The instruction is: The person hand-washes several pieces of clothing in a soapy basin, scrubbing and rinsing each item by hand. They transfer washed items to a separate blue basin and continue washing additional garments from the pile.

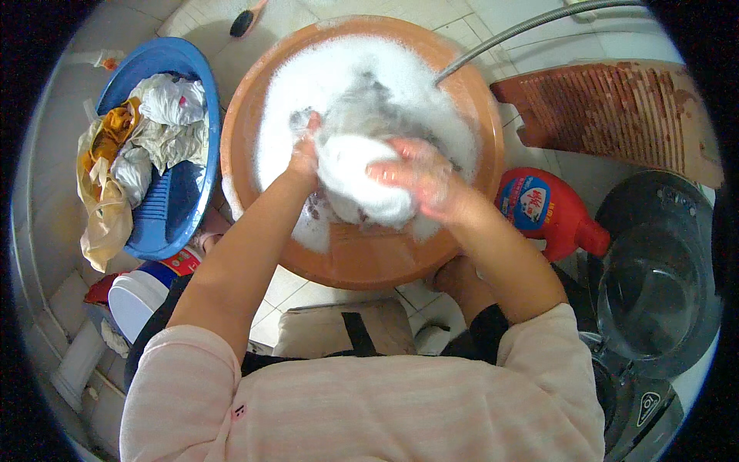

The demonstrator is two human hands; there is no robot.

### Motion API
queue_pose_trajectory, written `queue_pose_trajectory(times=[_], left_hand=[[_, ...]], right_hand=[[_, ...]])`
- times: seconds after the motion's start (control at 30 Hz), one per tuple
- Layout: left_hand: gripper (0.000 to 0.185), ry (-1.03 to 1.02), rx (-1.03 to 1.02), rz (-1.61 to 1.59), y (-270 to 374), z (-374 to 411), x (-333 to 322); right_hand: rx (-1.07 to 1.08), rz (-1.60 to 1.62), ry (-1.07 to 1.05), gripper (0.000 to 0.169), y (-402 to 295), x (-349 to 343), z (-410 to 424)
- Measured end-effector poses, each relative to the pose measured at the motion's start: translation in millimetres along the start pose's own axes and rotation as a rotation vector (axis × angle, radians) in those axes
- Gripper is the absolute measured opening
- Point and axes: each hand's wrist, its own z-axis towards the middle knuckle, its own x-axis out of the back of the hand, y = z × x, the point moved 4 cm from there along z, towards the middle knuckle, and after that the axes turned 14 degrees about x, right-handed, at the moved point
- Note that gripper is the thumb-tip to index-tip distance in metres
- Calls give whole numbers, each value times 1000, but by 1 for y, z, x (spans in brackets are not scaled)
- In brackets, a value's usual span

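A foam-covered white cloth [361, 173] is bunched between my two hands over the round orange plastic basin [369, 268]. My left hand [305, 151] grips its left side, thumb upward, with most of the fingers hidden by cloth and suds. On the right side, my right hand [418, 176] curls its fingers over the bundle; motion blurs it. Thick white suds [300, 75] fill much of the basin, and a greyish wet fabric [375, 110], blurred, shows through them beyond the hands.
A grey flexible hose [519, 32] dips into the basin. Left stands a blue washtub [156, 222] with white and yellow cloths. A brush [242, 23] lies behind. Right are a brown washboard [600, 110], red detergent bottle [548, 208] and dark bucket [652, 289].
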Motion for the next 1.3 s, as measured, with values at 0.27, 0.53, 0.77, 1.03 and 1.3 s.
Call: queue_pose_trajectory(times=[0.27, 0.53, 0.77, 1.03, 1.3], left_hand=[[61, -185, 306, 475, -15, -28, 0], [50, 513, -364, 1321, -14, -31, -39], [31, 134, -1020, 1523, -77, -104, -40], [37, 841, -796, 1733, -25, -17, -38], [32, 351, -979, 1572, -73, -106, -56]], right_hand=[[-7, -697, 40, 46, 32, 51, -5], [14, -476, 227, 39, 130, 96, 29], [707, -1314, -29, 34, 84, 21, -61], [470, -1650, 340, 27, 112, 64, 18], [660, -1324, 125, 27, 111, 27, -61]])
